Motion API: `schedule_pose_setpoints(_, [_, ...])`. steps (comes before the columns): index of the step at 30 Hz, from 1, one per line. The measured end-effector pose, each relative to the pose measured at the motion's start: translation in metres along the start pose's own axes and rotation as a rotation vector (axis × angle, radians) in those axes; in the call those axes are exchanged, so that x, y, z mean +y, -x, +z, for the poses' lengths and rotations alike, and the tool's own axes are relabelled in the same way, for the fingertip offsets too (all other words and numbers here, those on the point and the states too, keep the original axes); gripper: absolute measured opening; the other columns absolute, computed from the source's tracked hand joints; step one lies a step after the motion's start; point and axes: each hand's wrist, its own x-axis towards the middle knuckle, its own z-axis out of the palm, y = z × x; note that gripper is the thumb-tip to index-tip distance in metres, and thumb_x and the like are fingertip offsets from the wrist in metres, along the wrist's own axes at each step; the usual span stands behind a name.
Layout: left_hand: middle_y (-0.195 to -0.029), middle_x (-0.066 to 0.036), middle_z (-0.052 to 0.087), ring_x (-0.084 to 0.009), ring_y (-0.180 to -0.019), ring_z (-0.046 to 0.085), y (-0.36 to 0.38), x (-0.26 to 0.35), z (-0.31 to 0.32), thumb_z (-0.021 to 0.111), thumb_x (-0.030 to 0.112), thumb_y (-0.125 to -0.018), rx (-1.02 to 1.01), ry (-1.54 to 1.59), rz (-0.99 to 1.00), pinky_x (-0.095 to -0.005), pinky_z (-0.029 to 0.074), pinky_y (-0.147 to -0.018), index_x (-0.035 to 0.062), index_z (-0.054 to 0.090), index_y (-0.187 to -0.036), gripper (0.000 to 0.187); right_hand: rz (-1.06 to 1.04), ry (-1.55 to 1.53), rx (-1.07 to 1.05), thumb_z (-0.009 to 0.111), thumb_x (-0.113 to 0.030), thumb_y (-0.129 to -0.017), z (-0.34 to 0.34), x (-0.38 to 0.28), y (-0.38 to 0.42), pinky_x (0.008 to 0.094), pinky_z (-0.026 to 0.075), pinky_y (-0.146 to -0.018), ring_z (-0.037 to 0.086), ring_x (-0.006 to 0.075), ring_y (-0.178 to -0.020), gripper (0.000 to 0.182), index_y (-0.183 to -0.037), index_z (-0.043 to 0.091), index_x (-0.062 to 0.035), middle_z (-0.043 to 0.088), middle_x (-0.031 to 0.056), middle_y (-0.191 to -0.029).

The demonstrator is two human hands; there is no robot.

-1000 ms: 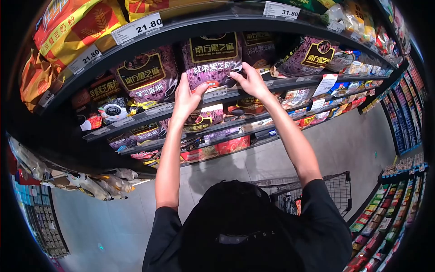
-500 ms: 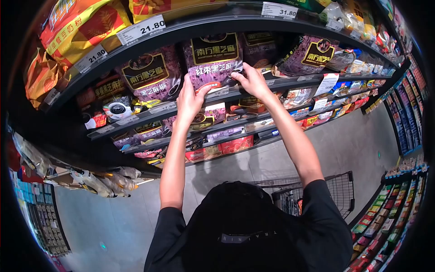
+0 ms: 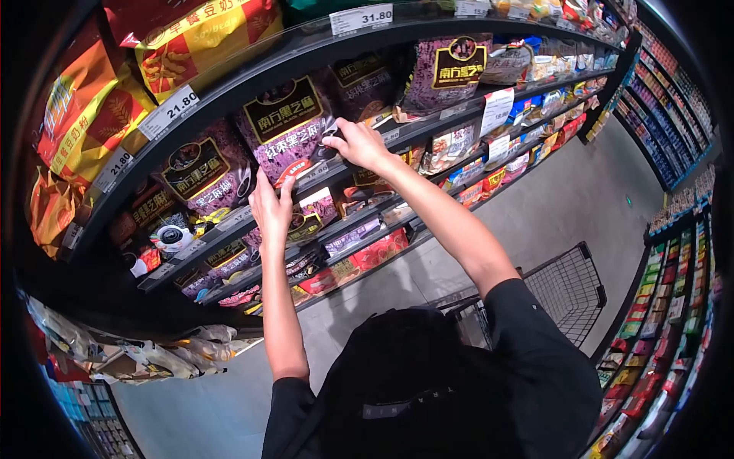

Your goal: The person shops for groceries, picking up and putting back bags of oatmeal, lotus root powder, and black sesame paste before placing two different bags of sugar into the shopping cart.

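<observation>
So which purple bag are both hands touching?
The big purple bag between left hand and right hand; the other purple bags aren't touched by both.

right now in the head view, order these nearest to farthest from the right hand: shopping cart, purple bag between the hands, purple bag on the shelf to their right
1. Middle purple bag: at the right hand, on its left
2. Right-hand purple bag: on the shelf, up and right
3. Shopping cart: lower right
</observation>
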Motion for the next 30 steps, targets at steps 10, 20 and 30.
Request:
schedule_pose_setpoints(10, [-0.141, -0.025, 0.046, -0.0358, -0.132, 0.043, 0.036, 0.007, -0.004, 0.063, 0.018, -0.089, 0.102, -0.074, 0.138, -0.0456, 0.024, -0.117, -0.0031, 0.033, -0.145, 0.067, -0.293, -0.128, 0.331, 0.070, -0.020, -0.084, 0.005, 0.009, 0.042, 0.0445, 0.041, -0.101, 0.052, 0.0376, -0.117, 0.053, -0.129, 0.049, -0.0002, 0.058, 0.0202, -0.122])
schedule_pose_setpoints(20, [-0.134, -0.022, 0.051, -0.0366, -0.128, 0.047, 0.208, 0.014, 0.045, 0.055, 0.001, -0.089, 0.060, 0.300, 0.106, -0.0467, 0.033, -0.109, -0.0021, 0.055, -0.123, 0.034, -0.206, -0.080, 0.374, 0.061, -0.009, -0.088, -0.010, 0.025, 0.206, 0.0457, 0.039, -0.105, 0.050, 0.0358, -0.124, 0.038, -0.125, 0.056, -0.0023, 0.058, 0.0166, -0.125])
schedule_pose_setpoints(30, [-0.096, -0.013, 0.069, -0.0252, -0.085, 0.067, 0.463, -0.173, 0.092, 0.056, 0.010, -0.089, -0.807, 0.453, -0.651, -0.0374, 0.051, -0.079, 0.0013, 0.064, -0.107, 0.022, 0.354, 0.025, 0.132, 0.071, -0.018, -0.084, -0.030, 0.030, 0.403, 0.0469, 0.036, -0.107, 0.049, 0.0348, -0.125, 0.040, -0.120, 0.059, -0.0050, 0.058, 0.0149, -0.125])
